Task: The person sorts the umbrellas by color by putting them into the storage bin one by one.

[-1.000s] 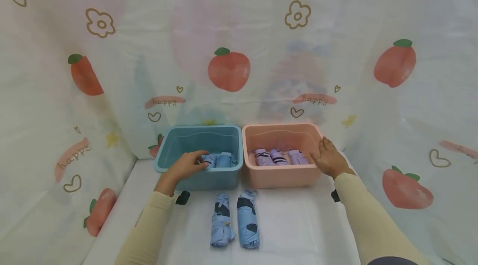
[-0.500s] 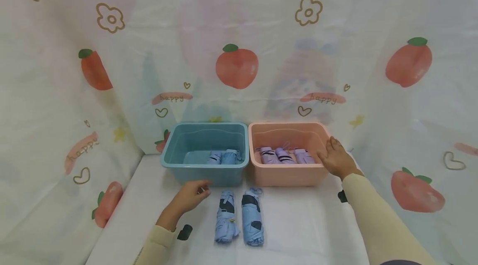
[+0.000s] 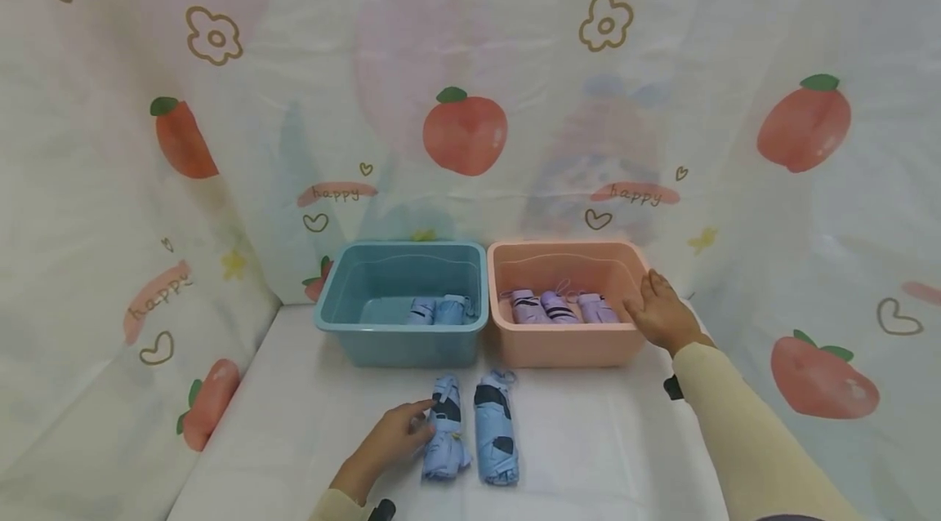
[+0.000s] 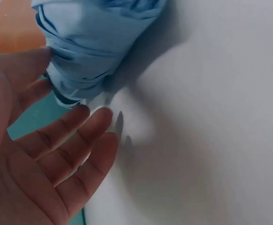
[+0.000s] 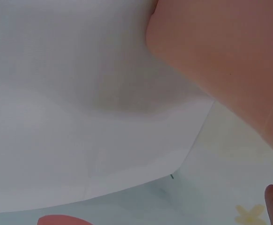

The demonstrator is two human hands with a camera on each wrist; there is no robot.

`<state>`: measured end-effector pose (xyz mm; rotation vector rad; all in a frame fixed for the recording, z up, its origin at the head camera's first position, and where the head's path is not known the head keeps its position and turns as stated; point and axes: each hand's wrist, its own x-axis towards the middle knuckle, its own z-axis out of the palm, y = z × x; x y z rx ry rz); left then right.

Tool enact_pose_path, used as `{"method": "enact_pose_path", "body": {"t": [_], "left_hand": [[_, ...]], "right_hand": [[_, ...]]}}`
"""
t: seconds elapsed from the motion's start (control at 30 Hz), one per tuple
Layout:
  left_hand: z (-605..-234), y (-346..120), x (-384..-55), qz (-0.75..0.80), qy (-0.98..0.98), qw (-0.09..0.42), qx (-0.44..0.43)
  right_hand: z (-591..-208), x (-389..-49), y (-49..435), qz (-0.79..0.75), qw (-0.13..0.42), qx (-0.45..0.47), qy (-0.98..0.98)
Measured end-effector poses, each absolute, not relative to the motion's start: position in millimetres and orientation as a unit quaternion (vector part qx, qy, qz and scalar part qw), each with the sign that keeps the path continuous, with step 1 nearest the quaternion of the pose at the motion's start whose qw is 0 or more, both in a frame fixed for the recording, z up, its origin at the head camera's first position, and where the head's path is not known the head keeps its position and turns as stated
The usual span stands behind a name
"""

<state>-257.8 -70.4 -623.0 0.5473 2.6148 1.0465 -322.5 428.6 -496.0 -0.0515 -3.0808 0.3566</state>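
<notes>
Two folded blue umbrellas lie side by side on the white table in the head view. At the left umbrella (image 3: 443, 454) is my left hand (image 3: 397, 438), its fingers beside and partly over it. The left wrist view has this hand (image 4: 47, 150) with relaxed, spread fingers at the end of the rolled blue umbrella (image 4: 89, 40); whether every fingertip touches it, I cannot tell. The right umbrella (image 3: 496, 431) lies untouched. My right hand (image 3: 665, 315) rests with straight fingers against the right side of the peach bin (image 3: 566, 348).
Left of the peach bin stands a teal bin (image 3: 412, 348) with two blue umbrellas (image 3: 450, 310) inside. Several purple umbrellas (image 3: 526, 307) lie in the peach bin. A patterned cloth (image 3: 470, 31) hangs behind and at the sides of the table (image 3: 588, 439).
My left hand has come out of the teal bin and moved towards me, down to the left umbrella on the table. The right hand stays at the peach bin.
</notes>
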Motion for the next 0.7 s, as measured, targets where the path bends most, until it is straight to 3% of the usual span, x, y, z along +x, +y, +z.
{"method": "enact_pose_path", "body": {"t": [0.27, 0.43, 0.7], "left_hand": [[-633.9, -50.0, -254.2, 0.359, 0.905, 0.128, 0.19], [-629.5, -25.7, -248.7, 0.346, 0.918, 0.136, 0.134], [-617.4, -10.1, -238.5, 0.333, 0.931, 0.093, 0.113]], "right_hand": [[-500.5, -325.3, 429.2, 0.107, 0.029, -0.023, -0.994], [-503.8, -326.6, 431.2, 0.102, 0.036, -0.021, -0.994], [-503.1, -324.7, 431.8, 0.104, 0.033, -0.022, -0.994]]}}
